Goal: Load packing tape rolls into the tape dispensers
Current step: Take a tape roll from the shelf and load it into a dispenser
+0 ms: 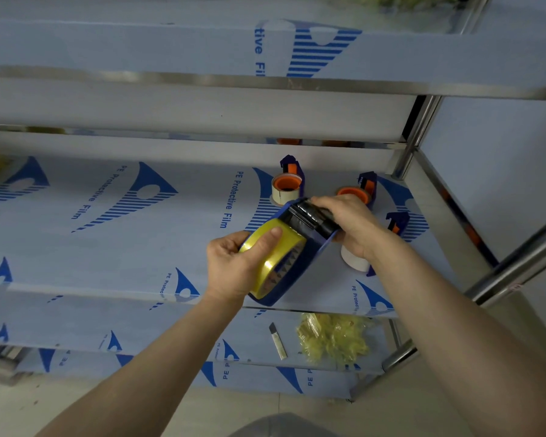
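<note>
With the left hand (234, 266) clasping the yellow tape roll (273, 258) on the blue dispenser (300, 269) above the shelf (108, 247), and the right hand (347, 225) at 2 o'clock gripping its roller end (309, 216), we should seat the roll squarely before threading.

This is looking like a packing workshop or storeroom: steel shelves (202, 83) are still wearing blue protective film, and dispensers (289, 181), a knife (278, 341) and crumpled wrap (331, 337) are lying there.
</note>
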Motion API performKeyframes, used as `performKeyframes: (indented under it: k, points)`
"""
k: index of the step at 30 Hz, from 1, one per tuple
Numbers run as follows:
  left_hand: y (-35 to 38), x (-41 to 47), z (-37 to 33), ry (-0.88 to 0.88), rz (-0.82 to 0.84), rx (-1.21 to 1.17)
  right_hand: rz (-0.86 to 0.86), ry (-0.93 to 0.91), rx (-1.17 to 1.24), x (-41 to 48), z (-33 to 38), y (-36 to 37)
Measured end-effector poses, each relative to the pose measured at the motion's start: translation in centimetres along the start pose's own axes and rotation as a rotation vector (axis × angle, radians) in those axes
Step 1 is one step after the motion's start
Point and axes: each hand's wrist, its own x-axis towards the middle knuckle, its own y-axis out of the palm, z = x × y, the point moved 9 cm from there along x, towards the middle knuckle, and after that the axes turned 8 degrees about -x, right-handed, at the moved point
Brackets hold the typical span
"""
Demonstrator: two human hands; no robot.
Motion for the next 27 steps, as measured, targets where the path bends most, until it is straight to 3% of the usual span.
performKeyframes:
  k: [4,8,15,20,24,27]
  points:
    - [-1.7,0.8,1.8,-0.172,-0.228,-0.150,0.132,0.027,0.345,0.1,-1.5,0.7]
    - [-2.7,1.8,5.2,-0.422,-0.386,-0.349,0.234,0.011,0.042,-0.7,-4.2,3.9]
    - [0.1,1.8,9.8,-0.615,-0.303,-0.626,-0.023,-0.027,-0.112,-0.3,-5.8,4.7]
    - [0.7,2.5,11.8,-0.689,-0.225,-0.410,-0.137,0.101,-0.296,2.2,-7.8,2.5]
    - [0.4,3.7,12.0,-0.716,-0.214,-0.086,-0.133,0.117,-0.518,4.6,-7.3,0.8]
    - [0.7,4.6,11.0,-0.696,-0.166,0.029,-0.108,0.114,-0.679,6.2,-6.3,0.2]
